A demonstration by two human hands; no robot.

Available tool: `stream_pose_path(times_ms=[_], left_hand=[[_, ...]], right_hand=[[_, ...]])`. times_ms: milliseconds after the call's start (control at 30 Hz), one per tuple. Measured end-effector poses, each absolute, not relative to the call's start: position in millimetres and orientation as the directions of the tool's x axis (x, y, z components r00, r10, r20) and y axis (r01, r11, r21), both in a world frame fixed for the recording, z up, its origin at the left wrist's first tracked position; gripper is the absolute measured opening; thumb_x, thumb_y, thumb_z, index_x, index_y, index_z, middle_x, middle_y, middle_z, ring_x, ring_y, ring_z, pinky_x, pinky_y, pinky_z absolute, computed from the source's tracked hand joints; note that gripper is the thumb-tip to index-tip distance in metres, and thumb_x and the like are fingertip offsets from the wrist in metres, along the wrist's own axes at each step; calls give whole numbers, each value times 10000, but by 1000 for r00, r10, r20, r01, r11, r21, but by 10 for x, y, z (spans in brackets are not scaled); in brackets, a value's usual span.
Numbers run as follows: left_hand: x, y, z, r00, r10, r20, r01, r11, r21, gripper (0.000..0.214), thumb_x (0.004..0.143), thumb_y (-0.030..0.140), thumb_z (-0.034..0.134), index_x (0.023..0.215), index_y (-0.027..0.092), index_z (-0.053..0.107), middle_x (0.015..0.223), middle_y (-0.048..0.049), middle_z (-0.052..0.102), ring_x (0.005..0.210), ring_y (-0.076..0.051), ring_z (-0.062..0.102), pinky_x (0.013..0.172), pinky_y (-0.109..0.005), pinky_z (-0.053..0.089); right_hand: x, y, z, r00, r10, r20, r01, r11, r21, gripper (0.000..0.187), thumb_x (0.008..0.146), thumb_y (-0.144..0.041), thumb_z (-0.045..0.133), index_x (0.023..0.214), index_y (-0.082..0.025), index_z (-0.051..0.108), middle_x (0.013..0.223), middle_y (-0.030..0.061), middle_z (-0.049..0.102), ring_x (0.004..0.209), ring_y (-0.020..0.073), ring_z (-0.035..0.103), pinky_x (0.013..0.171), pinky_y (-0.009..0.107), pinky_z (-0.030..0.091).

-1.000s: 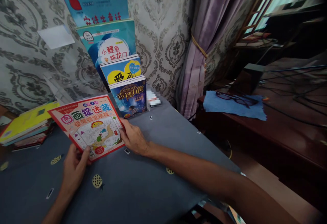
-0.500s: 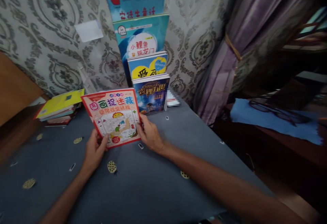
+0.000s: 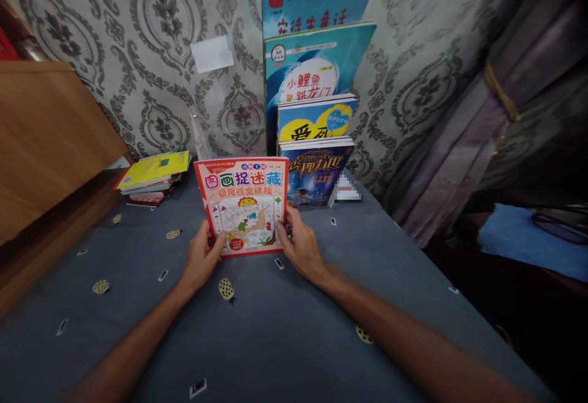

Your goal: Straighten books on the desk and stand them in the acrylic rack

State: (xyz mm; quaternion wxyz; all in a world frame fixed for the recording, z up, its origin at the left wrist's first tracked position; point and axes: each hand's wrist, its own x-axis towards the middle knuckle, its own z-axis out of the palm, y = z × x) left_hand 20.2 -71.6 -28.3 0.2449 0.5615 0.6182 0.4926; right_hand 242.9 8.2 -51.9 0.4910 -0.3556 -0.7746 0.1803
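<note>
— Where is the book (image 3: 243, 207)?
— Held upright, low over the bench (image 3: 275, 335), with its cover facing the camera.
— And the grips?
— The left grip (image 3: 202, 259) clasps its lower left corner and the right grip (image 3: 301, 247) its lower right edge.
— Around it?
— Just behind, four books (image 3: 315, 115) stand stepped against the wall (image 3: 138, 35). A stack (image 3: 151, 176) lies to the left, and a curtain (image 3: 459, 164) hangs on the right.

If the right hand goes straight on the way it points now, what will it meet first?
The red book: the right hand grips its right edge, pointing forward-left across it. Beyond lies the wall, though depth is unclear.
</note>
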Motion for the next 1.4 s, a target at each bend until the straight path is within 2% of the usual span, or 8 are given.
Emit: stream_pose_path(times_ms=[333,700,867,1033,1200,1400], left_hand=[[186,-727,-303,-249,936,250,472,-108,875,361,889,477,544,1121,200,531,1026,-61,699,800,-177,651,596,-256,511],[221,-760,-241,-250,923,293,533,-121,837,336,877,495,534,1041,201,537,893,-41,706,707,-179,654,568,-265,491],[173,-744,-252,-279,910,307,559,-106,822,361,894,493,526,1102,198,525,937,-57,716,627,-166,629,540,-275,484],[105,-721,-220,-292,891,348,570,-130,811,377,912,495,521,1143,197,498,1009,-82,710,698,-184,655,573,-283,514],[82,-717,-188,-289,872,396,571,-174,802,433,900,476,568,1217,197,475,973,-61,696,688,-173,651,580,-278,528],[99,-738,-69,-304,847,436,604,-182,776,317,875,454,603,1052,215,493,876,-28,689,702,-174,665,589,-267,524]], right_hand=[[2424,51,-494,-242,745,621,384,662,-644,382,962,-258,462,1340,-206,481,1136,124,733,950,273,723,794,410,588],[2431,21,-435,-258,733,629,360,677,-642,332,968,-252,449,1294,-194,477,1070,117,748,903,250,730,732,355,574],[2418,15,-384,-270,711,649,356,700,-619,320,973,-251,443,1286,-198,477,1077,115,740,905,252,725,743,353,567],[2383,37,-259,-311,690,653,334,723,-605,302,971,-243,436,1262,-194,499,1004,102,726,801,225,698,708,332,543],[2390,41,-180,-327,703,632,313,711,-630,262,967,-237,438,1214,-197,514,941,79,697,740,206,656,678,320,520],[2432,17,-21,-352,690,632,293,723,-626,247,970,-246,442,1209,-229,504,939,64,693,754,208,645,689,335,519]])
